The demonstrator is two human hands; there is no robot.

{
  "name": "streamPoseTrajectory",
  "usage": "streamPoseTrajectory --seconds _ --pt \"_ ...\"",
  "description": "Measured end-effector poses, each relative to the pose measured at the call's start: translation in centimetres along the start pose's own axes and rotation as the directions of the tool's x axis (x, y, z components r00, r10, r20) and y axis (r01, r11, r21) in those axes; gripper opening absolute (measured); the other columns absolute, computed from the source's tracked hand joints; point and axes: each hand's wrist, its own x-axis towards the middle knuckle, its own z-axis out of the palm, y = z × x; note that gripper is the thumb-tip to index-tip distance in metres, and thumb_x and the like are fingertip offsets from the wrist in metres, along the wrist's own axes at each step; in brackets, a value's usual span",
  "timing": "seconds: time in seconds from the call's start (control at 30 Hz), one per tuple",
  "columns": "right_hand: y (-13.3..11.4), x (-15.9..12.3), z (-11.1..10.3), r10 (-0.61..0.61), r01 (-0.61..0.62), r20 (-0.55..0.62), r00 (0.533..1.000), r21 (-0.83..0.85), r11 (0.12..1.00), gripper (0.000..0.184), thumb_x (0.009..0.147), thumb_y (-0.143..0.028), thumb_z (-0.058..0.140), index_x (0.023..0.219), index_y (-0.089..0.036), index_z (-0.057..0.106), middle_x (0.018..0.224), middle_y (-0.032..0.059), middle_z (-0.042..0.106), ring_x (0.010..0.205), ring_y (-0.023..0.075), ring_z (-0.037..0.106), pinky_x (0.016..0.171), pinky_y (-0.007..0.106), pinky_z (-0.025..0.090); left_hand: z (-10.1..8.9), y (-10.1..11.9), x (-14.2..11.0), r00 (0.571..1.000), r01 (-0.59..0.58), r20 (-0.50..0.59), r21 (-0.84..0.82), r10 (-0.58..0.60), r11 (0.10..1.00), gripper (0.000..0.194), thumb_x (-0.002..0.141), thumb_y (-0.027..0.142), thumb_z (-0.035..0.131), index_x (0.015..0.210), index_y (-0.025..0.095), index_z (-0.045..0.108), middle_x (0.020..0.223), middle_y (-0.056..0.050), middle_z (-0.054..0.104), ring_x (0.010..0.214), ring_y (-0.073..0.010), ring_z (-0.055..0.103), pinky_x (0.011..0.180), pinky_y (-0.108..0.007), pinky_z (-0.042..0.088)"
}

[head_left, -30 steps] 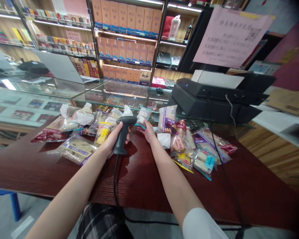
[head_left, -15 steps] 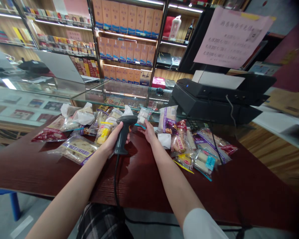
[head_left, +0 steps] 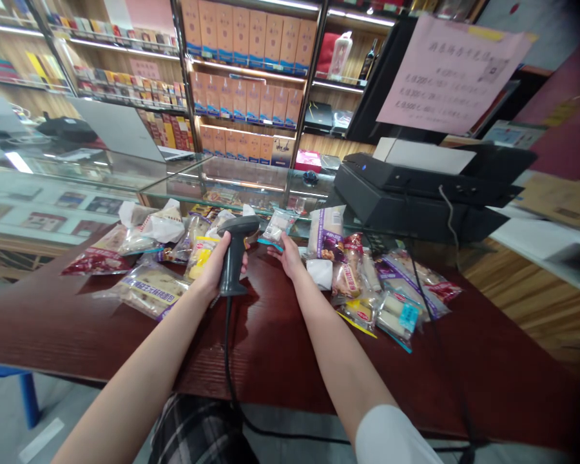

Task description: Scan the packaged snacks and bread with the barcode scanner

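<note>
My left hand (head_left: 217, 264) is wrapped round the handle of a black barcode scanner (head_left: 232, 261), whose head points to the right and whose cord hangs down over the table edge. Thumb and fingers of my right hand (head_left: 287, 255) grip a small clear snack packet (head_left: 277, 225) with a blue edge, just right of the scanner head. Left of the scanner lie a yellow-labelled packet (head_left: 202, 256) and a bread bag (head_left: 149, 290) with purple print. To the right of my right hand are a walnut bread bag (head_left: 326, 233) and a blue-labelled packet (head_left: 399, 314).
A dark red wooden table (head_left: 275, 361) bears the packets. Behind it stands a glass display counter (head_left: 241, 177) with a laptop (head_left: 120, 129). A black cash register (head_left: 415, 193) is at the right. A blue stool (head_left: 29, 393) stands at lower left.
My left hand has shifted slightly left with the scanner, away from the packet. More of the packet in my right hand now shows; my right hand has hardly moved.
</note>
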Motion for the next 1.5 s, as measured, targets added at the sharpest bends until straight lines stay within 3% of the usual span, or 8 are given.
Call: streamPoseTrajectory --seconds 0.43,0.67,1.0,1.23,1.5 --pt "-0.2 -0.2 0.2 -0.002 0.001 0.011 1.000 0.037 0.999 0.015 0.095 -0.033 0.054 0.088 -0.021 0.057 0.072 -0.0039 0.070 0.053 0.0125 0.066 0.054 0.026 0.056 0.2 0.3 -0.1 1.000 0.003 -0.017 -0.020 -0.003 1.000 0.054 0.092 0.063 0.041 0.083 0.013 0.059 0.059 -0.001 0.061 0.043 -0.0090 0.056 0.041 -0.017 0.044" --pt "-0.1 0.0 0.0 0.002 -0.002 0.016 1.000 0.015 1.000 0.018 0.093 -0.037 0.057 0.091 -0.020 0.060 0.075 -0.0013 0.073 0.054 0.0109 0.066 0.057 0.024 0.057 -0.1 0.1 0.1 0.999 0.045 0.004 -0.037 -0.045 0.998 0.052 0.092 0.061 0.042 0.093 0.012 0.061 0.062 -0.002 0.062 0.045 -0.0100 0.058 0.042 -0.018 0.045" --pt "0.1 0.1 0.0 -0.007 0.007 0.009 1.000 0.021 1.000 0.019 0.091 -0.039 0.058 0.088 -0.021 0.056 0.073 -0.0039 0.071 0.054 0.0123 0.067 0.056 0.025 0.058 0.1 0.4 0.0 0.999 -0.026 -0.031 -0.032 0.025 0.999 0.053 0.090 0.064 0.044 0.087 0.013 0.062 0.059 -0.001 0.061 0.043 -0.0095 0.055 0.040 -0.018 0.043" --pt "-0.1 -0.2 -0.1 -0.011 0.010 0.026 1.000 0.016 1.000 0.015 0.092 -0.036 0.058 0.090 -0.021 0.058 0.075 -0.0042 0.071 0.055 0.0118 0.068 0.058 0.026 0.059 -1.3 0.6 0.8 0.964 -0.181 -0.205 -0.045 0.168 0.983 0.053 0.093 0.060 0.040 0.076 0.014 0.059 0.059 -0.003 0.062 0.045 -0.0098 0.058 0.043 -0.017 0.046" --pt "-0.4 -0.2 0.3 0.017 -0.017 -0.011 1.000 0.006 1.000 0.014 0.096 -0.031 0.050 0.091 -0.020 0.057 0.066 -0.0040 0.070 0.051 0.0119 0.066 0.054 0.025 0.058 -1.4 1.0 1.0 0.960 -0.148 -0.256 -0.132 0.110 0.980 0.052 0.094 0.060 0.040 0.080 0.014 0.059 0.056 -0.002 0.060 0.042 -0.0104 0.057 0.043 -0.019 0.047"
